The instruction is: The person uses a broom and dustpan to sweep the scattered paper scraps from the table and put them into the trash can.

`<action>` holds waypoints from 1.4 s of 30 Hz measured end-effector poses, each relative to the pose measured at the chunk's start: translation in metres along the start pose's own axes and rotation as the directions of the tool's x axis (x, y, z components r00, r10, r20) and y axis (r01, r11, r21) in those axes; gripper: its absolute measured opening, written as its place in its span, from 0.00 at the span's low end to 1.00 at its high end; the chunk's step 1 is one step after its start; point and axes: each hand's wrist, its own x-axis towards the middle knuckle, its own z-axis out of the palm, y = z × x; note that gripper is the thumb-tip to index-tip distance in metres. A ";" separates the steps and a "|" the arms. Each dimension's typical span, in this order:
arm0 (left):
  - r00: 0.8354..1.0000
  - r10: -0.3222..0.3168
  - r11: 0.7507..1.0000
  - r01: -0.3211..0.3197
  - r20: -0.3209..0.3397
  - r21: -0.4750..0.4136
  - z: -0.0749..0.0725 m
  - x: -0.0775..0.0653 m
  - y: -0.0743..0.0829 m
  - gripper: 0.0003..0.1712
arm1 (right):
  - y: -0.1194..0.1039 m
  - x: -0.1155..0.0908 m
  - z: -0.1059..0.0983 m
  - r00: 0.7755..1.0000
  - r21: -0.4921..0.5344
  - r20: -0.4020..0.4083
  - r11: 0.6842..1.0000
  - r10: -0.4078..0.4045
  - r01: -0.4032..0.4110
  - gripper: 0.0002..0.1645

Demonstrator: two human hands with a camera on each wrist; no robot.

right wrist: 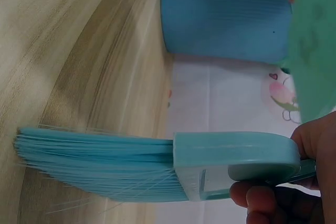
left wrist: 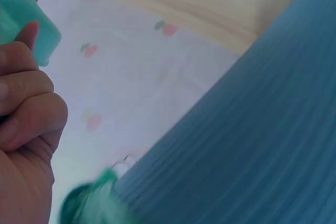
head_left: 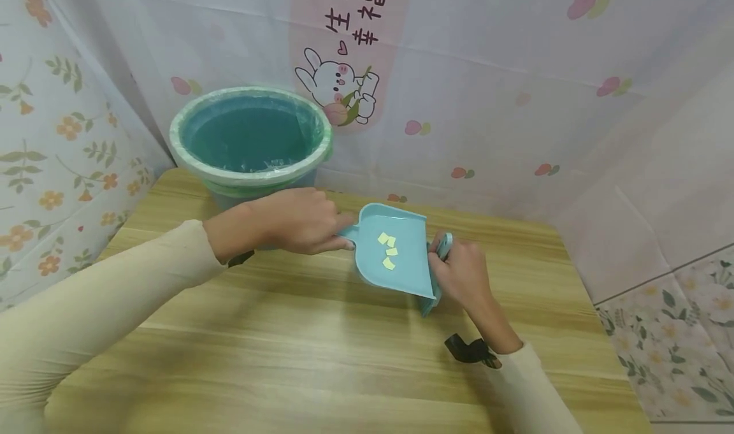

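My left hand (head_left: 304, 222) grips the short handle of a light blue dustpan (head_left: 375, 230), held above the table with its open edge toward the right. Several small pale yellow paper pieces (head_left: 392, 252) lie in the pan. On the right, my right hand (head_left: 463, 269) holds a light blue hand brush (head_left: 445, 246) by its handle, close by the pan's open edge. In the right wrist view the blue bristles (right wrist: 100, 163) point toward the table. The left wrist view shows the curled fingers (left wrist: 31, 98) of my left hand beside part of the pan.
A blue bucket (head_left: 195, 166) lined with a clear bag stands at the table's back left, behind my left forearm. The wooden table (head_left: 321, 370) ends at a printed cloth (head_left: 487, 102) at the back. Floral cloth (head_left: 57, 166) hangs at the left.
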 end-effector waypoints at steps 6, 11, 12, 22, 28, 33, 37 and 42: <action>0.998 -0.038 0.999 0.037 -0.057 -0.009 -0.029 -0.013 0.002 0.20 | 0.004 0.000 0.000 0.998 0.006 -0.013 0.998 -0.067 0.067 0.20; 0.990 -0.054 0.998 0.052 -0.132 -0.019 -0.046 -0.027 -0.007 0.18 | 0.003 0.000 0.001 0.997 0.016 -0.026 0.997 -0.073 0.073 0.25; 0.988 -0.064 0.998 0.062 -0.142 -0.016 -0.049 -0.030 -0.009 0.17 | 0.003 0.000 0.002 0.998 0.019 -0.027 0.998 -0.065 0.065 0.24; 0.952 -0.132 0.991 0.131 -0.276 -0.022 -0.067 -0.068 -0.039 0.16 | 0.005 -0.003 0.001 0.999 0.038 -0.020 0.999 -0.034 0.035 0.13; 0.925 -0.170 0.983 0.182 -0.340 0.003 -0.070 -0.099 -0.058 0.15 | 0.005 -0.002 0.001 0.999 0.044 -0.022 0.998 -0.049 0.050 0.15; 0.903 -0.246 0.963 0.269 -0.352 0.019 -0.069 -0.127 -0.076 0.17 | 0.005 -0.001 0.003 0.998 0.054 -0.032 0.997 -0.048 0.050 0.15; 0.888 -0.239 0.960 0.277 -0.393 0.043 -0.063 -0.145 -0.090 0.24 | 0.005 -0.001 0.004 0.999 0.062 -0.029 0.997 -0.040 0.042 0.15; 0.872 -0.257 0.948 0.311 -0.416 0.066 -0.059 -0.164 -0.099 0.20 | 0.005 -0.001 0.004 0.999 0.064 -0.019 0.997 -0.031 0.032 0.13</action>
